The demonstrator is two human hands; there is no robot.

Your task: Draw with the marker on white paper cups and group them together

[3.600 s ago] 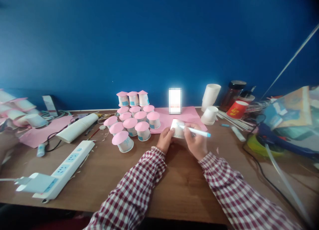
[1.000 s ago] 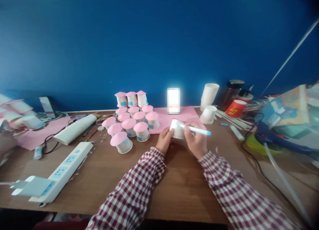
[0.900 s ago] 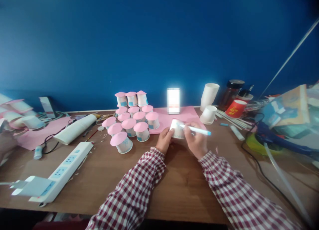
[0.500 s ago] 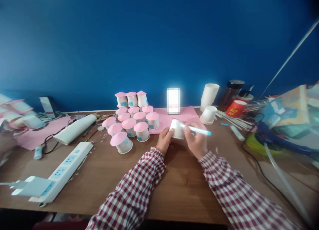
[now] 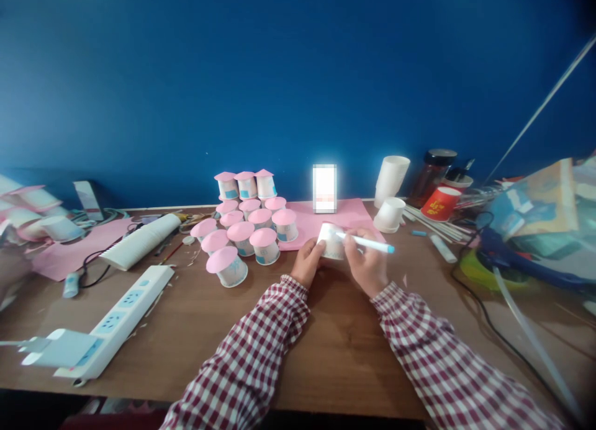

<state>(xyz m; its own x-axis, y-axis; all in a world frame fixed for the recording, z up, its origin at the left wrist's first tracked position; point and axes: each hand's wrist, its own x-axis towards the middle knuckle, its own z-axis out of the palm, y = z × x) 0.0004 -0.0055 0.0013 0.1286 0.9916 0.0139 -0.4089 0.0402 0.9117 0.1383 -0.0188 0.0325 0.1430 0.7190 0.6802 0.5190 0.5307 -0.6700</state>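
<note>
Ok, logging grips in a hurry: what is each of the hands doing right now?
Left hand: closed on the paper cup.
Right hand: closed on the pen, tip at the cup.

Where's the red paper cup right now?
The red paper cup stands far right at the back of the desk, beside the dark jar, right of the white upturned cup.

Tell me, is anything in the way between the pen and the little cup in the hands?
Nothing visible. The left hand holds the small paper cup on its side, and the right hand holds the pen with its tip right at the cup. The pink-topped cups stand off to the left, apart from them.
</note>
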